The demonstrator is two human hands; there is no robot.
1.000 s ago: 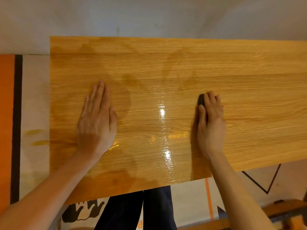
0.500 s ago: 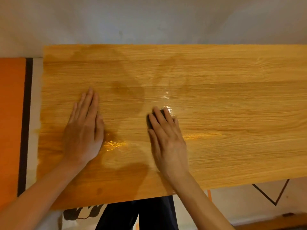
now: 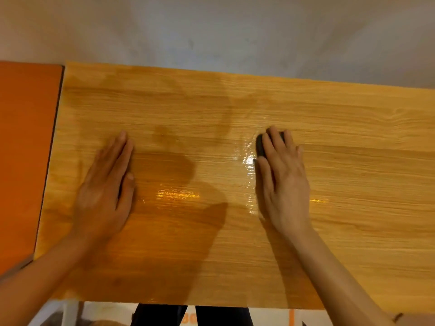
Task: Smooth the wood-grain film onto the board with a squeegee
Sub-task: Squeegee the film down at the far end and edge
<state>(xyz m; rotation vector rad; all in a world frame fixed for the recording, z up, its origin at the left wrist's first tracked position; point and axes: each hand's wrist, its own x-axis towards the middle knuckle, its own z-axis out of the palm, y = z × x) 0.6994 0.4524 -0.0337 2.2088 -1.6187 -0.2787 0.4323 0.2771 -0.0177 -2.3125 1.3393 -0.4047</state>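
Now the left hand [image 3: 103, 191] lies flat and open on the wood-grain film [image 3: 353, 184], fingers together, gripping nothing; by the look of it, it is there as an anchor, so the sheet cannot creep sideways under the stroke; the right hand [image 3: 282, 180] is spread low over a dark squeegee [image 3: 259, 145], fingers draped across the top and pressing it down, so only its left end peeks out beside the forefinger; that flat-palmed hold likely spreads the pressure along the blade rather than digging in a corner; the film covers the board [image 3: 211, 300] almost edge to edge, glossy glare between the hands and faint ripples just left of the squeegee, which is probably where air or slack sits; an orange panel [image 3: 26, 149] lies beside the film's left edge; more passes look needed.
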